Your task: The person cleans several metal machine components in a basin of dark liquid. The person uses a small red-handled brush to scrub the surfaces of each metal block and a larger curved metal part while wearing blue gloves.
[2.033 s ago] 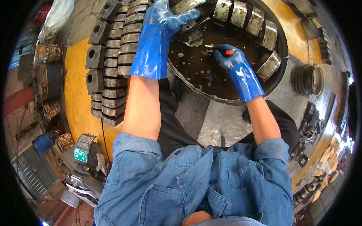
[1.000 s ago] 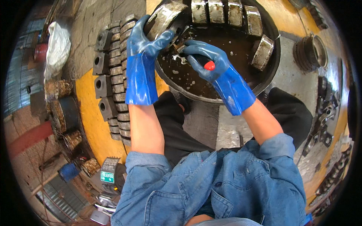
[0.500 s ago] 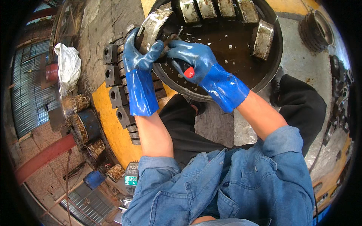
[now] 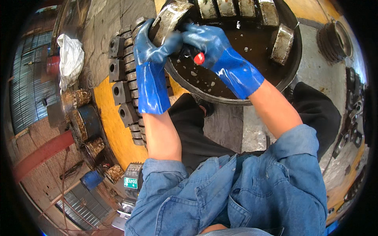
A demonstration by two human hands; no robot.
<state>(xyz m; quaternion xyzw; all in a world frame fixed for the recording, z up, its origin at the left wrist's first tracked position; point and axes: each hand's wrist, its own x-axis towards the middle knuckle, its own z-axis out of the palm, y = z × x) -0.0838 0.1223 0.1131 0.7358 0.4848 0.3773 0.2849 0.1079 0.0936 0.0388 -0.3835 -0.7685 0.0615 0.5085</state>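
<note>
My left hand [image 4: 154, 51], in a blue rubber glove, grips a thick, grimy metal block [image 4: 170, 19] and keeps it tilted over the left rim of a round black tub [image 4: 296, 59]. My gloved right hand [image 4: 210, 41] is closed around a tool with a red-ended handle [image 4: 199, 58], close against the block's lower right side. The tool's working end is hidden and blurred between the gloves. Dark liquid [image 4: 236, 59] with pale flecks fills the tub's bottom. Several similar blocks [image 4: 227, 8] stand along its far side, and a single block [image 4: 282, 44] leans at the right.
Rows of dark square blocks with holes [image 4: 117, 70] and stacked metal rings [image 4: 132, 74] line the floor left of the tub. A grooved metal ring [image 4: 334, 41] sits at the far right. A white sack [image 4: 71, 61] and rusty cylinders [image 4: 80, 126] lie farther left.
The view has shifted slightly. Both hands remain together at the block, and the right hand with its tool has turned a little, moving higher along the block's side.
</note>
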